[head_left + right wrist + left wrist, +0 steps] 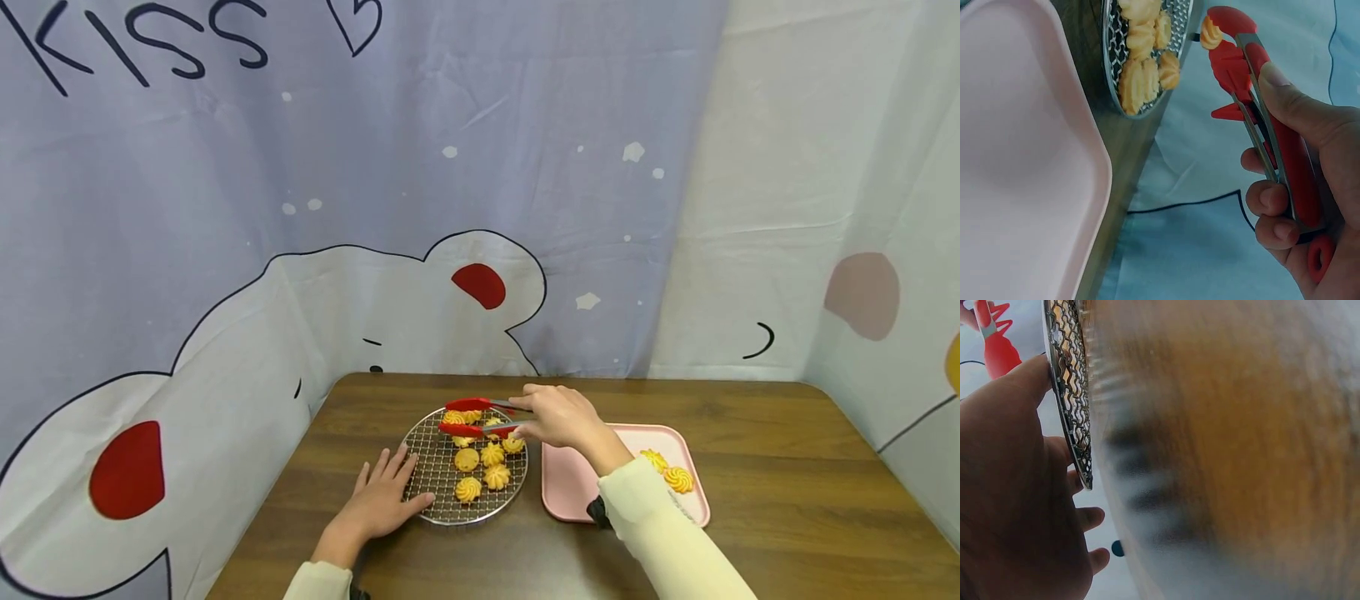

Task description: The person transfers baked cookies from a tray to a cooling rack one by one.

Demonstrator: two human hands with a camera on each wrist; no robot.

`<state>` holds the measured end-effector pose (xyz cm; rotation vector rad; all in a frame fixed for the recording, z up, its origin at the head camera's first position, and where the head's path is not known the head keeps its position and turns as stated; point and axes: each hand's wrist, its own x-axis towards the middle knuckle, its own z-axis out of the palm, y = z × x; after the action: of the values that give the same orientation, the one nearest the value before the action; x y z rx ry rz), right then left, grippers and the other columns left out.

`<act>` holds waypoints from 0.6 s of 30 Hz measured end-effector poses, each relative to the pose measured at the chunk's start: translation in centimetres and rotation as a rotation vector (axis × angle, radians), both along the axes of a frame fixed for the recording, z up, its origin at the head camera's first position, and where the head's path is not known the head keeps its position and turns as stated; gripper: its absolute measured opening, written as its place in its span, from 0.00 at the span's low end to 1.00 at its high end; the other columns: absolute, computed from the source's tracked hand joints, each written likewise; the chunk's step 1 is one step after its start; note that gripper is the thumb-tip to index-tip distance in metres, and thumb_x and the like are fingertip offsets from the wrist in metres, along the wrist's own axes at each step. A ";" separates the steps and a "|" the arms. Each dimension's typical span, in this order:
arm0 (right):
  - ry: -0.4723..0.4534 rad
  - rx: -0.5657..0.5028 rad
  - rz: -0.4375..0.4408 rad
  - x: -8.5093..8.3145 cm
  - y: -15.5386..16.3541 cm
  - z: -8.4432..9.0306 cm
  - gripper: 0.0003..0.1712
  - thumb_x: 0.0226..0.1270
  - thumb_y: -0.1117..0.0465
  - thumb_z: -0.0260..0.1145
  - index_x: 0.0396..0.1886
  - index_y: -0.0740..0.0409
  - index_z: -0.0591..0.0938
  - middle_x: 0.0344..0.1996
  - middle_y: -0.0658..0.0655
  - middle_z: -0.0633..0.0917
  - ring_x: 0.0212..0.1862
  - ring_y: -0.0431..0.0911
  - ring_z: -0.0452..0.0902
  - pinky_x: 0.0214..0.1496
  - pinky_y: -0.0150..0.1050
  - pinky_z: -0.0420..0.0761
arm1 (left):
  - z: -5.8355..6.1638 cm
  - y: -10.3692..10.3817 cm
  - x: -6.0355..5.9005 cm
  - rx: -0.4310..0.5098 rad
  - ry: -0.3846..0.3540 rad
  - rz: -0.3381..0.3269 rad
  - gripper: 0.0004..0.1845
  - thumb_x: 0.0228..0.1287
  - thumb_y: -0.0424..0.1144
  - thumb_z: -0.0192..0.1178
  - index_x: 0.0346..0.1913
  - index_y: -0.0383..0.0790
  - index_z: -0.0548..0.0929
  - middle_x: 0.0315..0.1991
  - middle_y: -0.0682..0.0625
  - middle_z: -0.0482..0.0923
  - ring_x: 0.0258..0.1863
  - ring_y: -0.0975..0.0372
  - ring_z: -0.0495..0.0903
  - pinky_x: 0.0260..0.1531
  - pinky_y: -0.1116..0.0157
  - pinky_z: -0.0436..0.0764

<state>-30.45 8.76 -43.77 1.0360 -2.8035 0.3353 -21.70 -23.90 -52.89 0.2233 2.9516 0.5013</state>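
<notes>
My right hand (pixel 558 414) grips a pair of red-tipped tongs (pixel 1291 144), thumb on one handle and fingers curled round the other. The tong tips stand apart over the back of a round wire rack (pixel 431 475). A swirled cookie (pixel 1211 32) shows by the tips in the right wrist view. Several golden piped cookies (pixel 492 454) lie on the rack's mesh. My left hand (pixel 378 496) is spread flat at the rack's left rim, thumb along the front edge. In the left wrist view, the left thumb (pixel 1029 378) meets the metal rim.
A pink tray (pixel 566 483) stands right of the rack, under the right forearm. Two cookies (pixel 678 479) sit at its right side. Both rest on a brown wooden table (pixel 787 483). A printed curtain (pixel 600 208) hangs behind the table.
</notes>
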 end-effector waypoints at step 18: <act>-0.022 0.020 -0.056 -1.3 -3.2 -1.4 0.33 0.60 0.40 0.74 0.64 0.45 0.84 0.44 0.48 0.83 0.30 0.45 0.78 0.32 0.42 0.78 | 0.1 0.0 0.0 -0.002 0.002 0.000 0.45 0.71 0.66 0.54 0.79 0.40 0.61 0.81 0.40 0.49 0.80 0.39 0.43 0.73 0.33 0.40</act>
<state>-31.71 5.51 -45.20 0.9614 -2.8553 0.3149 -21.69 -23.87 -52.79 0.2239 2.9535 0.4980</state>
